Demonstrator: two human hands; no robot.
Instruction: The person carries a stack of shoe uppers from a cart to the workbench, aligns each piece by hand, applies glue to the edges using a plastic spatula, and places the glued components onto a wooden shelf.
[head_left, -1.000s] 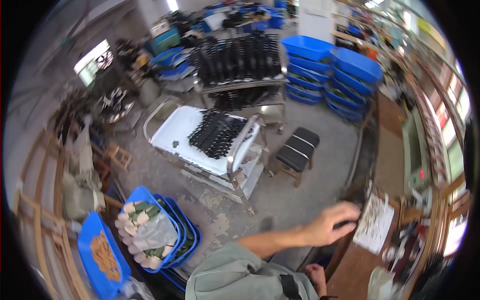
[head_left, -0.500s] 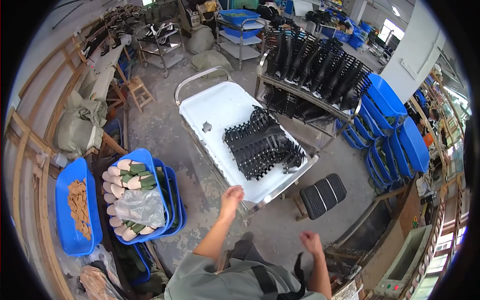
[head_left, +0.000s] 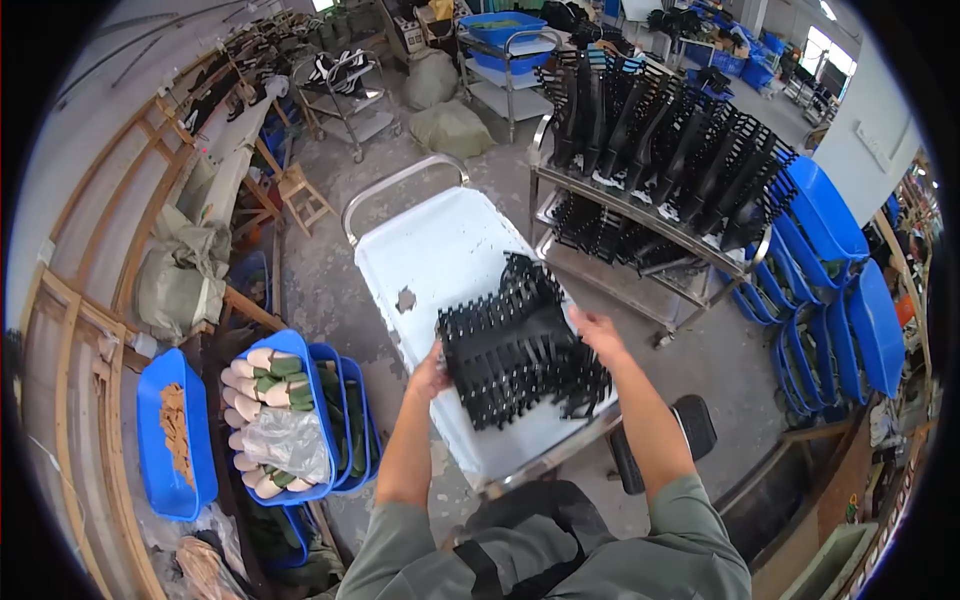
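Note:
Black toothed pieces (head_left: 510,345) lie in a pile on the white top of a metal cart (head_left: 430,230). My left hand (head_left: 428,372) is at the left edge of the pile, touching it, with its fingers partly hidden behind the pieces. At the pile's upper right side is my right hand (head_left: 597,335), fingers apart, close to the black pieces. Whether it touches them is hard to tell.
A rack of upright black pieces (head_left: 650,130) stands behind the cart. Blue baskets (head_left: 865,325) are stacked at the right. At the left are a blue bin of brown scraps (head_left: 175,430) and blue bins of pale-toed shoes (head_left: 275,410). A black stool (head_left: 695,425) stands by my right arm.
My right hand has come from beside the stool up to the pile. My left hand has moved from the cart's near edge to the pile's left side. The view has shifted slightly.

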